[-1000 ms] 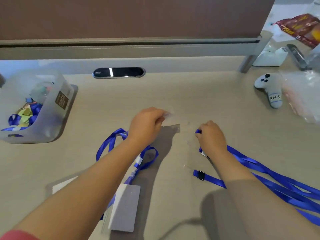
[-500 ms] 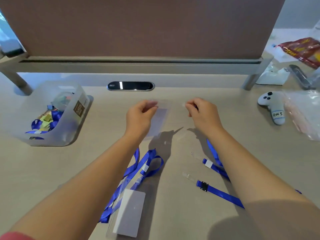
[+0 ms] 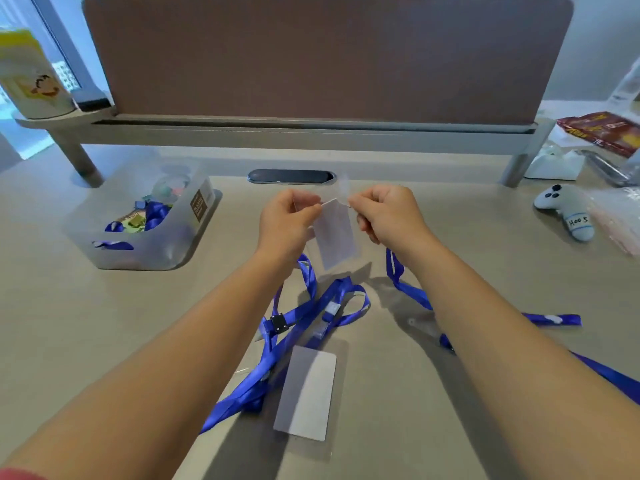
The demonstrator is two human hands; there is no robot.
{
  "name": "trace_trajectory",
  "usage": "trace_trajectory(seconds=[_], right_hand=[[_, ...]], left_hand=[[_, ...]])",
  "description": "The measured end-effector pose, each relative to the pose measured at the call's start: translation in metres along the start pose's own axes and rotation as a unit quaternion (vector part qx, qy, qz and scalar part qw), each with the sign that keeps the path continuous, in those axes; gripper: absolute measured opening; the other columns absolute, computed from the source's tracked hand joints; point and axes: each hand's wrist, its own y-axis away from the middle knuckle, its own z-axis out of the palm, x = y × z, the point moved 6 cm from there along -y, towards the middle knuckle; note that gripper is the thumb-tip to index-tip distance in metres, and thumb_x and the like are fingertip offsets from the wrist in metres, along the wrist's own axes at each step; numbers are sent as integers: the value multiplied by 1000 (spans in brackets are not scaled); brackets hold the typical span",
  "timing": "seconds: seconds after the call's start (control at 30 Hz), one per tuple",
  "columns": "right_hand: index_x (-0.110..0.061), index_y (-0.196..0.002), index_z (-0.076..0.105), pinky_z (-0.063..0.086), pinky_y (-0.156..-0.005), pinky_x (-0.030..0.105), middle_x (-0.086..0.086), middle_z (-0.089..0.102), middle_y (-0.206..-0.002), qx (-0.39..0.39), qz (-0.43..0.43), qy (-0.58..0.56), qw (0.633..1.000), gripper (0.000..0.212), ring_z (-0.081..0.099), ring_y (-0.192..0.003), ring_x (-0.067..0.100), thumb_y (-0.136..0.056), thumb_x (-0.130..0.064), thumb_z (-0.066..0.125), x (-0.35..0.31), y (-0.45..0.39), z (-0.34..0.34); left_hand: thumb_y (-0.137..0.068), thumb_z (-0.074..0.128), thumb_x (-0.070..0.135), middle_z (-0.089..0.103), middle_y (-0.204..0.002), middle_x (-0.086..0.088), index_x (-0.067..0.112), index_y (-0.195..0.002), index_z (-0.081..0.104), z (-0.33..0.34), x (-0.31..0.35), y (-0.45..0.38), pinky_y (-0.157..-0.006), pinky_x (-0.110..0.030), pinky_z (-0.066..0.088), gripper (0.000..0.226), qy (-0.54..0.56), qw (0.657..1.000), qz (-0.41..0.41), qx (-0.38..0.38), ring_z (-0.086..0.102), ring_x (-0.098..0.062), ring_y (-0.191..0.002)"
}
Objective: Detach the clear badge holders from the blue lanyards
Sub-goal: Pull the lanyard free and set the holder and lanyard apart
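Left hand (image 3: 289,220) and right hand (image 3: 384,211) pinch top corners of clear badge holder (image 3: 336,237), hanging below fingertips. Risk: slick plastic slips; card drops out.

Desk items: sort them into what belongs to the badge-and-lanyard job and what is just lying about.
Job:
- left hand and right hand, pinching the raised badge holder
- second badge holder on the desk
- blue lanyards

Lying about:
- plush controller
- red packet
- cartoon cup
- clear bin of oddments
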Motion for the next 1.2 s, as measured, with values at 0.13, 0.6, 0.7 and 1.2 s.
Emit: trace_trajectory(seconds=[0.13,0.6,0.7,1.2], right_hand=[[-11,-54,51,34,-36,14,3,45,-49,7,0,-35,999,37,35,-23,1,-90,-12,50,1,33,19],[-6,-55,53,31,-31,12,2,44,-43,-26,20,-65,997,35,32,-22,2,-90,-8,49,-8,87,54],[-7,-58,54,31,-29,10,-6,44,-27,-27,17,-104,994,33,33,-21,1,-91,-9,50,0,71,58],[-11,-74,56,44,-39,12,4,55,-64,-84,36,-183,979,26,50,-42,5,-96,-14,43,-13,14,63]], left_hand=[[-89,50,4,59,-93,-5,7,-107,59,-19,-9,30,-63,-19,51,20,-28,998,60,-9,55,-19,-91],[-89,49,6,62,-121,-15,3,-119,55,-58,-14,84,-90,-31,47,31,-112,976,187,17,54,-16,-101],[-89,49,5,65,-116,-15,3,-117,57,-55,-19,73,-84,-25,44,29,-148,966,210,29,53,-12,-94],[-91,45,5,62,-119,-15,13,-128,46,-51,8,12,-82,-24,46,39,-296,890,343,47,57,-26,-102]])
